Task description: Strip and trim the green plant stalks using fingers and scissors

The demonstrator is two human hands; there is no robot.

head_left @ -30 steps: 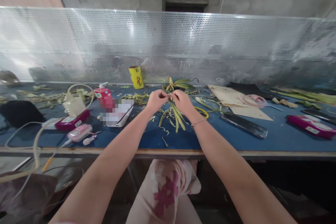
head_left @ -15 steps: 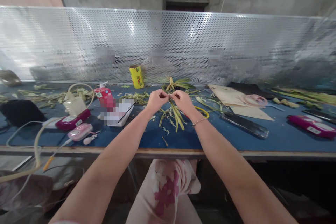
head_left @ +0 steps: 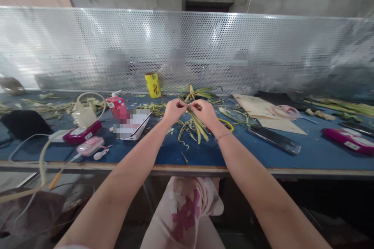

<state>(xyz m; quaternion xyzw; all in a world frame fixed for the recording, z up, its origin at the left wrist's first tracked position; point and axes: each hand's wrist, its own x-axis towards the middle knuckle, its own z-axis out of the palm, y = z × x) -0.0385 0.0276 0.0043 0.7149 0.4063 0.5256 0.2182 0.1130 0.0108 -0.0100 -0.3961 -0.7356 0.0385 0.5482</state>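
My left hand [head_left: 174, 111] and my right hand [head_left: 205, 112] meet fingertip to fingertip above the middle of the blue table. Both are closed in a pinch on the upper end of a small bunch of long, pale green plant stalks [head_left: 200, 127], whose loose ends fan out downward toward me. The exact spot between my fingertips is too small to make out. Just behind my hands lies another bundle of stalks [head_left: 191, 92] with a tan end. Curled plant scraps [head_left: 184, 146] are scattered below the bunch.
A yellow roll [head_left: 152, 85] stands before the perforated metal screen [head_left: 204, 42]. To the left are a red bottle [head_left: 117, 105], a propped phone [head_left: 136, 124] and cables. A dark phone [head_left: 274, 139], cardboard [head_left: 254, 105] and a magenta device [head_left: 347, 140] lie right.
Both hands keep their pinch in nearly the same place. The loose ends of the stalks have swung slightly to the right, and the camera view has shifted a little.
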